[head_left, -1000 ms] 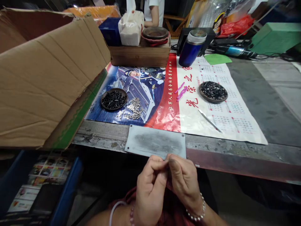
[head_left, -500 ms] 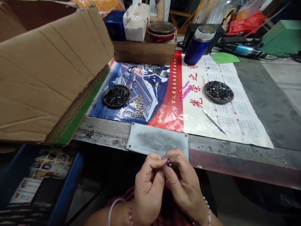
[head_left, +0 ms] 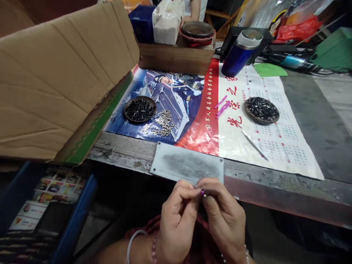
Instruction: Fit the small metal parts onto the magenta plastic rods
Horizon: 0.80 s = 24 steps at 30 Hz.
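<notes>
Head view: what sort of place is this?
Probably a workshop bench for hand assembly: a dish of small black parts, a heap of silver rings on a calendar poster, left hand and right hand pinching a purple piece.

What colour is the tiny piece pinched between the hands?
The piece is purple; head view.

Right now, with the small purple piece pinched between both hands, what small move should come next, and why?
Probably a slight push of the fingertips toward each other: the left hand and right hand both pinch the purple piece, a pale bit shows at its end, and the grip hangs clear of the table.
</notes>
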Motion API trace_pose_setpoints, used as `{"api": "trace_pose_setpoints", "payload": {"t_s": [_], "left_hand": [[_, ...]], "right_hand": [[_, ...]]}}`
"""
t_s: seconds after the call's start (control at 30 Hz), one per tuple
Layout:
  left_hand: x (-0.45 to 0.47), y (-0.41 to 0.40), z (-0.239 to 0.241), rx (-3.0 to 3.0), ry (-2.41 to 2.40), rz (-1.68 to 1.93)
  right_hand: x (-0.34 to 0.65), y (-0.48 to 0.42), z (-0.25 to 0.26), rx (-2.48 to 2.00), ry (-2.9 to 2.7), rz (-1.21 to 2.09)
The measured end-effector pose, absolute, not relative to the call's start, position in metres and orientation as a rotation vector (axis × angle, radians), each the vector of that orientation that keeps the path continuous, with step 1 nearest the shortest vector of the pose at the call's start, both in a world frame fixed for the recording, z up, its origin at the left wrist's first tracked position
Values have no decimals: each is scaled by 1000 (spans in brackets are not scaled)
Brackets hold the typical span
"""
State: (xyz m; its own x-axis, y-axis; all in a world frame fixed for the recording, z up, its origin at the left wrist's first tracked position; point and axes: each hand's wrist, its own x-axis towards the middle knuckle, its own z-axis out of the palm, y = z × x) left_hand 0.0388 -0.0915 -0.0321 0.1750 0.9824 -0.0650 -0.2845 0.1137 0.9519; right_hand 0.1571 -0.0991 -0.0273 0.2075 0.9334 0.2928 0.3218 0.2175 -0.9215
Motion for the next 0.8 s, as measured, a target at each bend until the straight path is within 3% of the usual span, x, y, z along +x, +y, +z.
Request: {"api": "trace_pose_setpoints", "payload": {"t_s": [0.2,0.6,0.8], "left_hand": [[39,-94,-38,1060,862,1135],[35,-92,-39,1061,833,1224],[34,-92,-43,1049,834,1249]], "right_hand": [[159,-100,-23,-1336,-1385,776],[152,-108,-26,-1408,-1447,509],[150,-106,-28,-1484,-1399,535]]}}
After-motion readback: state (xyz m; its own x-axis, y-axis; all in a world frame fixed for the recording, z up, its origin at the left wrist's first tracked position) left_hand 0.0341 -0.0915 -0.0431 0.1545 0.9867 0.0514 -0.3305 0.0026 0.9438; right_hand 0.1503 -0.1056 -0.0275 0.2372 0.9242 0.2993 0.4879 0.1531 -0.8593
